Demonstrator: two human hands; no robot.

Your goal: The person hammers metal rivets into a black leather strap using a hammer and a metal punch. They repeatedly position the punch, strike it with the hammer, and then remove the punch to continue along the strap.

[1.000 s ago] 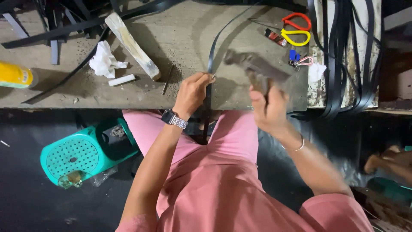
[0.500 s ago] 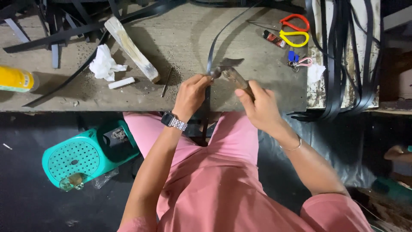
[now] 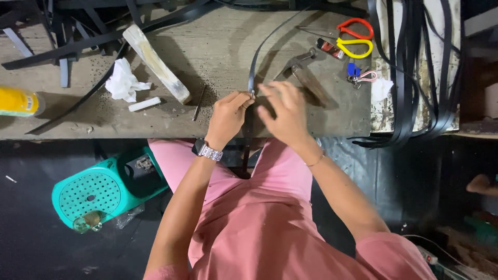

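Observation:
My left hand (image 3: 228, 116), with a metal watch on the wrist, pinches a thin black strap (image 3: 254, 67) against the wooden workbench (image 3: 218, 46). The strap curves away from my fingers toward the far side of the bench. My right hand (image 3: 285, 111) hovers just to the right of the pinched spot, fingers spread and holding nothing. A hammer (image 3: 306, 75) with a wooden handle lies on the bench just beyond my right hand.
Scissors with red and yellow handles (image 3: 355, 39) lie at the far right, by a bundle of black straps (image 3: 420, 67). A wooden stick (image 3: 155, 62), crumpled white tissue (image 3: 123, 80), a yellow can (image 3: 18, 101) and more straps lie left. A teal stool (image 3: 98, 192) stands below.
My right hand swung the hammer down onto the strap, then laid it on the bench and let go. The left hand has kept its pinch on the strap.

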